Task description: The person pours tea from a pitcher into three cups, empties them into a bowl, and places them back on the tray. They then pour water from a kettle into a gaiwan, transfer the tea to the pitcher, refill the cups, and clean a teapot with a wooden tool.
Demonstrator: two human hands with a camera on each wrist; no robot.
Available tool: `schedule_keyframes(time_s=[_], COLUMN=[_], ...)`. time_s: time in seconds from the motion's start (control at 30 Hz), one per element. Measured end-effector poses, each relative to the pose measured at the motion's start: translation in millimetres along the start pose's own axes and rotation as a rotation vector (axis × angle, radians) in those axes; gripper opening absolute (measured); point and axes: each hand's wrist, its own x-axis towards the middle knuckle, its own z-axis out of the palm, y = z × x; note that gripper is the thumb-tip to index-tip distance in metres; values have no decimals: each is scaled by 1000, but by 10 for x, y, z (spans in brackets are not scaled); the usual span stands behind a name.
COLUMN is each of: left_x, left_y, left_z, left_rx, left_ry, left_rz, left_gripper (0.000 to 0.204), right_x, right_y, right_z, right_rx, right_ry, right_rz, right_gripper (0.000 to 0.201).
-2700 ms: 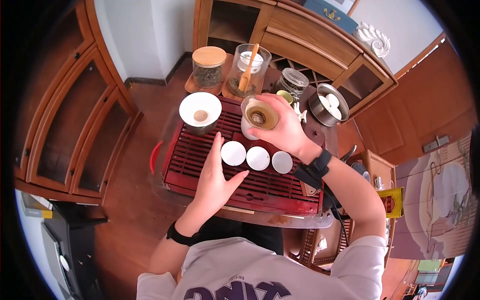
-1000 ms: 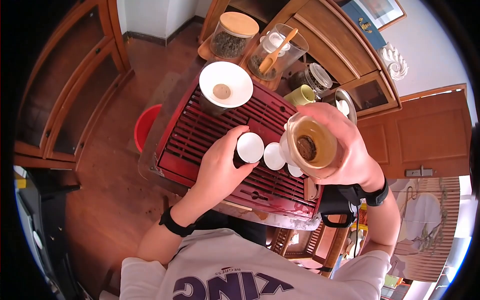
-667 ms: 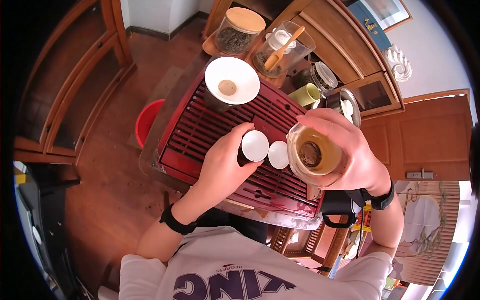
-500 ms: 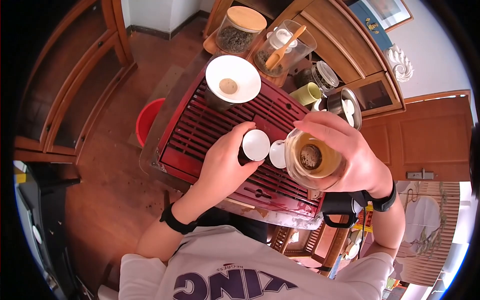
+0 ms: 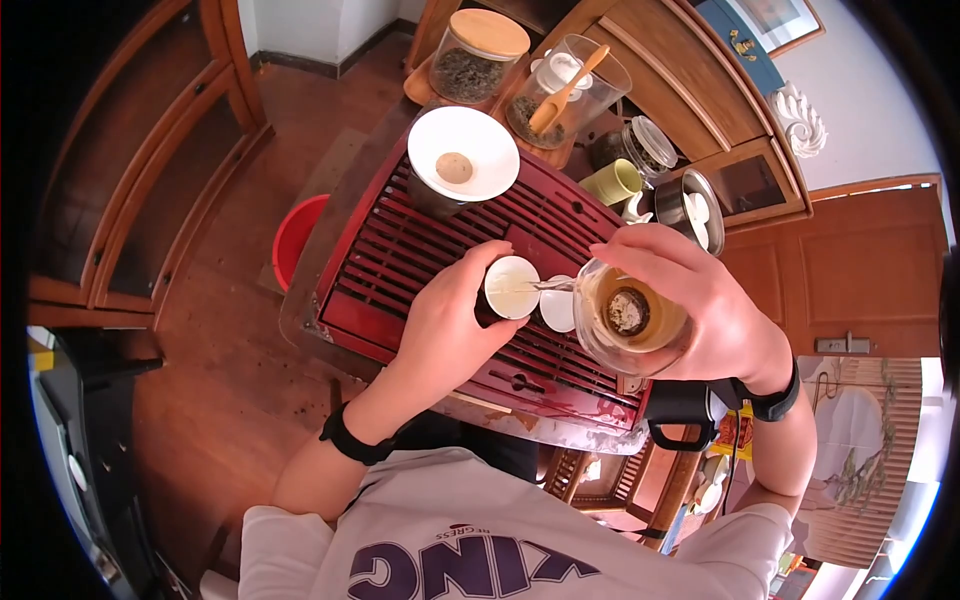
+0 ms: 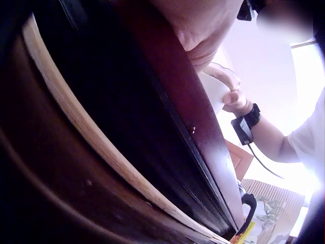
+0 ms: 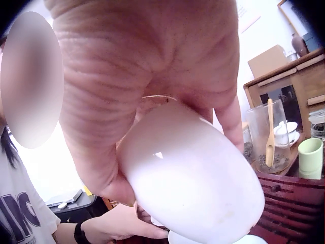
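My left hand (image 5: 440, 322) curls thumb and fingers round the leftmost small white cup (image 5: 511, 287) over the slatted red tea tray (image 5: 420, 240). In my right hand (image 5: 722, 310) is a tilted tea pitcher (image 5: 603, 338) with amber liquid inside. A thin stream runs from its lip into the cup. Right beside that cup stands a second white cup (image 5: 557, 310), partly behind the pitcher, which hides what lies further right. The right wrist view shows the smooth white underside of the pitcher (image 7: 193, 178) with fingers round it. In the left wrist view, the tray's side blocks the cup.
A white funnel-shaped strainer (image 5: 485, 172) sits on a dark vessel at the tray's back left. Behind are a lidded tea jar (image 5: 470, 72), a clear container with wooden scoop (image 5: 560, 105), a green cup (image 5: 613, 183) and a metal pot (image 5: 685, 215). A black kettle (image 5: 680, 415) stands right.
My left hand, earlier beside the leftmost cup, has closed round it. My right hand has brought the pitcher rightward and nearer; within the last half second a stream has started into the cup.
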Motion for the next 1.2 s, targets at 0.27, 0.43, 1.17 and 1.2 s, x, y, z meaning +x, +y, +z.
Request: schedule_keyframes(time_s=[0.27, 0.43, 1.17, 1.2], left_x=[-2, -4, -12, -10], left_y=[6, 2, -43, -51], left_z=[-3, 4, 28, 32], left_rx=[14, 15, -33, -32], left_ry=[4, 2, -20, -20], left_rz=[-11, -6, -31, -30], left_gripper=[69, 69, 70, 70], right_x=[-247, -355, -992, -987], right_y=[62, 52, 75, 71], right_z=[3, 4, -10, -7], right_rx=[-29, -51, -88, -98], right_ry=[16, 20, 36, 43], right_rz=[80, 132, 347, 336], right_gripper=[90, 79, 78, 78])
